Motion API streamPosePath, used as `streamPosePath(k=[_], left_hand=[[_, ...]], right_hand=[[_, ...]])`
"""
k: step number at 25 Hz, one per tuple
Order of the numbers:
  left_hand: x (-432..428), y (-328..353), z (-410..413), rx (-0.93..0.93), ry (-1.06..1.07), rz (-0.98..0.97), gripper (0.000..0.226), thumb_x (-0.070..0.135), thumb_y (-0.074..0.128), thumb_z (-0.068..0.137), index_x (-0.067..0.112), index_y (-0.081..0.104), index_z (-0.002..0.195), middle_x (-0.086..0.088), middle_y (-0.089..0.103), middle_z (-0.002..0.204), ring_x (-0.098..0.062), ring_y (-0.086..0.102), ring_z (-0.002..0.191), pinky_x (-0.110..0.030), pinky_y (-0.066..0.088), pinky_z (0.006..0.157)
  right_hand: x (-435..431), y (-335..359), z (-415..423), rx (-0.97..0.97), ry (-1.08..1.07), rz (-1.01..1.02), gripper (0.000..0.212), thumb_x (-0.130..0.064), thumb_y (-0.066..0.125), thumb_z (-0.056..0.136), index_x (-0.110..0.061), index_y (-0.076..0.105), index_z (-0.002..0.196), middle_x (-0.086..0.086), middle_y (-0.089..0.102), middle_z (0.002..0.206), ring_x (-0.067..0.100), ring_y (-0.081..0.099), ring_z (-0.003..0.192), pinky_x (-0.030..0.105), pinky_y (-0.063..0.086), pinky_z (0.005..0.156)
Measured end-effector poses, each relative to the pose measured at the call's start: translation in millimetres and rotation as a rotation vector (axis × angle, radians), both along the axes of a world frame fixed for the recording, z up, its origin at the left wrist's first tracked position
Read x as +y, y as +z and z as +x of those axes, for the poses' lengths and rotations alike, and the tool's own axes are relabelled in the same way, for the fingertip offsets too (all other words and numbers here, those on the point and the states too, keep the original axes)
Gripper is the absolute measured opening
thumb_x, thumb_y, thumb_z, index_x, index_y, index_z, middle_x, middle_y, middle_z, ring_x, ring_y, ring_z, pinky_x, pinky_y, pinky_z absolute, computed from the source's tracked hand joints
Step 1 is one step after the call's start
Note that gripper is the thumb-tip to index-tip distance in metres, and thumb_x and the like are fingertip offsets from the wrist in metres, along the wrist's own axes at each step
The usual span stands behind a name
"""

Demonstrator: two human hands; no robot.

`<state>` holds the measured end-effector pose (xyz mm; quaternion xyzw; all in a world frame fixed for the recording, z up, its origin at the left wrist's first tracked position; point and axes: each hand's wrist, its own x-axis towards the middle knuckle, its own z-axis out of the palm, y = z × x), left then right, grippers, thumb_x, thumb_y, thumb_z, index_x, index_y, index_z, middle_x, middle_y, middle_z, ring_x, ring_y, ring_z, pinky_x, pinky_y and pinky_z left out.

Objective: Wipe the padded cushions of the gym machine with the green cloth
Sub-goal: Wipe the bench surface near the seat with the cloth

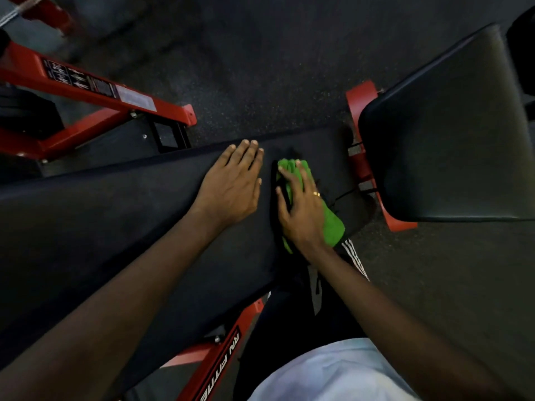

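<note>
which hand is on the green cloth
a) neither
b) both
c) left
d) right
D: the right hand presses down on the green cloth on the long black pad, while the left hand lies flat on the bare pad beside it.

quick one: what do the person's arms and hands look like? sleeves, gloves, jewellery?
Bare from forearm to fingertips on both sides: no sleeves, gloves or watch in view. The right hand wears a gold ring on one finger. The left hand shows no ring. No markings are visible on either arm.
</note>
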<state>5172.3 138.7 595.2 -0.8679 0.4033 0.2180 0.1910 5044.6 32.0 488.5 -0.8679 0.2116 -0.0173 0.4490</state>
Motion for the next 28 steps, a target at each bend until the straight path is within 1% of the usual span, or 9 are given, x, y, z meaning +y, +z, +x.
streamPosePath(k=[4,8,11,14,16,18,20,24,28], left_hand=[[-8,-18,-1,-0.034,-0.012,0.041,0.064,0.04,0.02,0.106,0.005,0.016,0.16,-0.017,0.016,0.166,-0.029,0.013,0.155,-0.045,0.007,0.126],[-8,-20,-1,-0.047,-0.002,0.031,0.067,0.044,0.02,0.105,0.007,0.01,0.16,-0.016,0.009,0.168,-0.028,0.007,0.155,-0.044,0.004,0.126],[-9,-21,1,-0.044,0.002,0.04,0.068,0.043,0.018,0.105,0.007,0.006,0.16,-0.016,0.005,0.168,-0.028,0.004,0.156,-0.044,0.002,0.126],[-10,-19,-1,-0.044,-0.003,0.045,0.068,0.043,0.017,0.105,0.006,0.003,0.16,-0.016,0.002,0.168,-0.029,0.002,0.156,-0.044,0.002,0.126],[-11,-19,0,-0.044,-0.004,0.051,0.068,0.044,0.016,0.105,0.006,0.002,0.16,-0.016,0.001,0.168,-0.029,0.002,0.156,-0.045,0.002,0.126],[-11,-20,0,-0.04,-0.004,0.051,0.068,0.044,0.015,0.105,0.007,0.002,0.16,-0.016,0.001,0.168,-0.029,0.002,0.156,-0.045,0.003,0.126],[-11,-20,0,-0.044,-0.002,0.052,0.068,0.044,0.015,0.105,0.006,0.003,0.16,-0.016,0.002,0.168,-0.029,0.003,0.156,-0.045,0.004,0.126],[-11,-21,2,-0.03,0.015,0.062,0.07,0.044,0.016,0.104,0.006,0.002,0.16,-0.017,0.001,0.168,-0.03,0.002,0.155,-0.046,0.003,0.126],[-12,-21,1,-0.033,0.011,0.072,0.07,0.044,0.016,0.104,0.006,0.002,0.16,-0.017,0.001,0.168,-0.03,0.001,0.155,-0.046,0.003,0.126]], right_hand=[[-30,-31,48,0.174,-0.199,0.005,0.05,-0.045,0.039,0.099,-0.025,0.05,0.143,0.005,0.037,0.16,0.023,0.029,0.151,0.046,0.033,0.118],[-17,-16,0,0.21,-0.204,0.001,0.051,-0.046,0.038,0.102,-0.026,0.044,0.149,0.003,0.029,0.164,0.024,0.023,0.153,0.048,0.035,0.117],[4,7,-35,0.149,-0.089,0.024,0.044,-0.042,0.042,0.104,-0.028,0.048,0.145,0.001,0.028,0.165,0.026,0.029,0.152,0.044,0.04,0.114],[-13,-6,0,0.008,0.024,-0.002,0.041,-0.036,0.048,0.104,-0.026,0.054,0.143,0.003,0.037,0.161,0.02,0.034,0.15,0.034,0.038,0.115],[-35,-28,35,-0.03,-0.007,-0.015,0.04,-0.032,0.05,0.103,-0.023,0.056,0.141,0.007,0.043,0.157,0.019,0.034,0.149,0.035,0.035,0.118],[-50,-44,55,0.062,-0.15,0.034,0.04,-0.035,0.048,0.101,-0.022,0.057,0.138,0.007,0.045,0.155,0.02,0.034,0.149,0.042,0.036,0.117],[-43,-36,58,0.12,-0.241,0.043,0.042,-0.039,0.044,0.1,-0.024,0.057,0.137,0.005,0.044,0.156,0.02,0.035,0.148,0.043,0.04,0.114],[-4,3,32,-0.004,-0.105,0.025,0.038,-0.036,0.048,0.102,-0.025,0.059,0.137,0.002,0.044,0.157,0.018,0.042,0.144,0.028,0.04,0.108],[-26,-20,64,-0.004,-0.098,-0.005,0.035,-0.032,0.05,0.102,-0.022,0.061,0.134,0.007,0.048,0.153,0.019,0.039,0.146,0.03,0.036,0.115]])
